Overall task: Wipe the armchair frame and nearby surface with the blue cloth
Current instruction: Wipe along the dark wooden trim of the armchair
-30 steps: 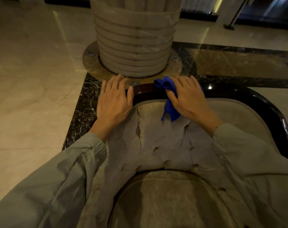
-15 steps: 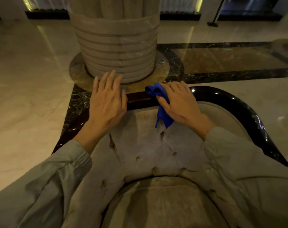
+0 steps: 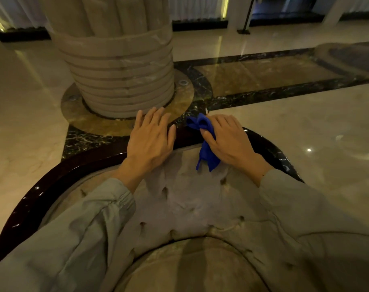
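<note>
Head view looks down over the curved back of the armchair, and every place here is taken from its dark glossy frame (image 3: 270,148). The right hand (image 3: 230,140) lies on the top of the frame with its grip pressed together around the blue cloth (image 3: 204,144), which is bunched up: one wad pokes out beyond the fingers on the far side of the frame, and a loose tail hangs down the near side onto the tufted upholstery (image 3: 192,199). The left hand (image 3: 151,141) rests flat on the frame just beside the cloth, fingers spread and holding nothing. The main risk, as I judge it, is poor coverage: so crumpled a cloth meets the wood over a small patch, so a stroke may leave streaks or miss the frame's outer edge. The hanging tail may drag over the fabric and smear dirt onto it. On so polished a surface the bracing left palm may leave fresh prints, or slip. The column base (image 3: 124,89) stands just beyond the frame, so a long push outward may knock knuckles against stone.
</note>
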